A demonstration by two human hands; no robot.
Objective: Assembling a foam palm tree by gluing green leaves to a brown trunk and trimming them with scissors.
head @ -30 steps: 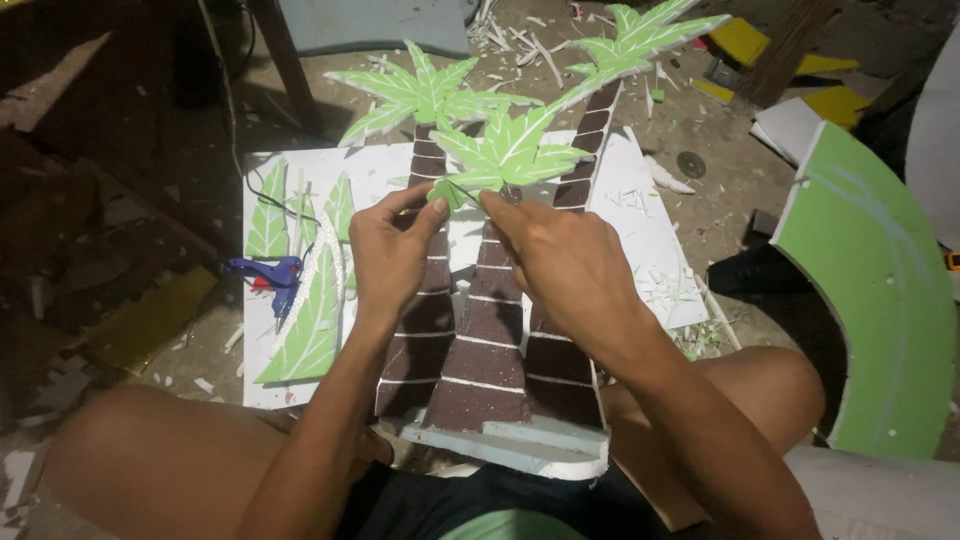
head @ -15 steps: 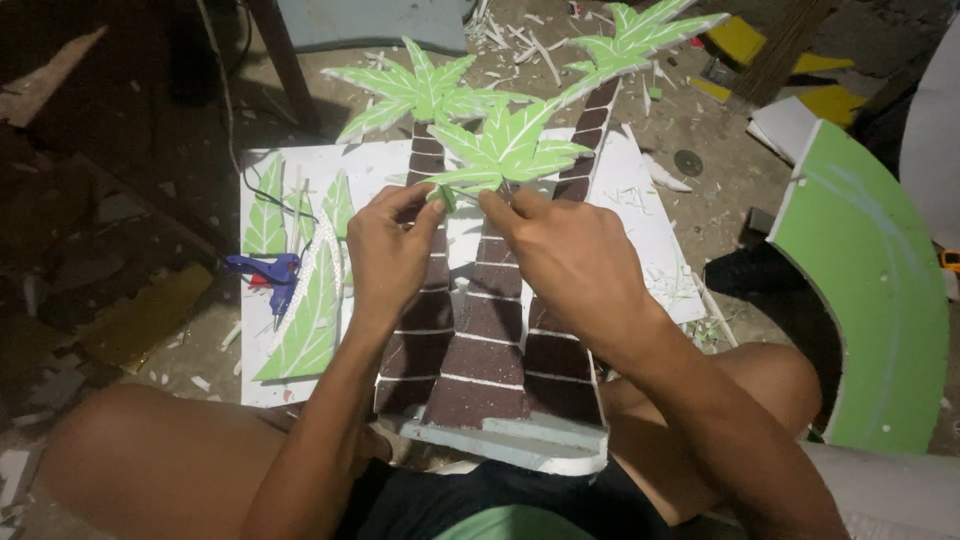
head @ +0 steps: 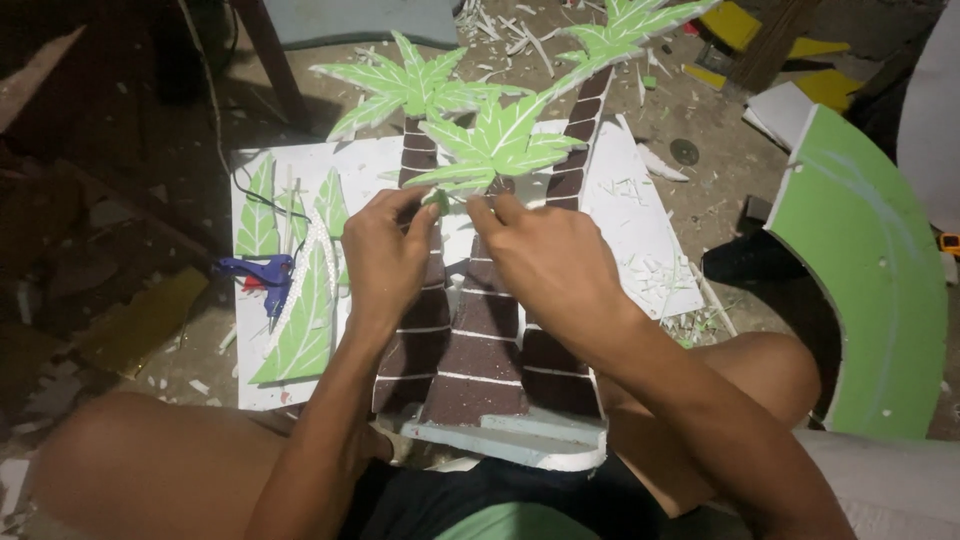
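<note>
Barely moved since earlier, both hands are pinched shut: left hand point(head: 385, 250) and right hand point(head: 545, 265) on the green leaf point(head: 495, 150); snapping is risked if pressed unevenly.

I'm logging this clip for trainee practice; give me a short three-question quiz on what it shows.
1. True or false: both hands are at the base of the middle palm crown.
2. What lies left of the left hand, on the white board? A) scissors B) blue glue gun C) paintbrush
3. Fill in: the trunks are ____ with pale bands.

Key
1. True: the left hand and the right hand pinch just under its green leaves.
2. B, the glue gun, beside loose leaves.
3. Brown.
</note>
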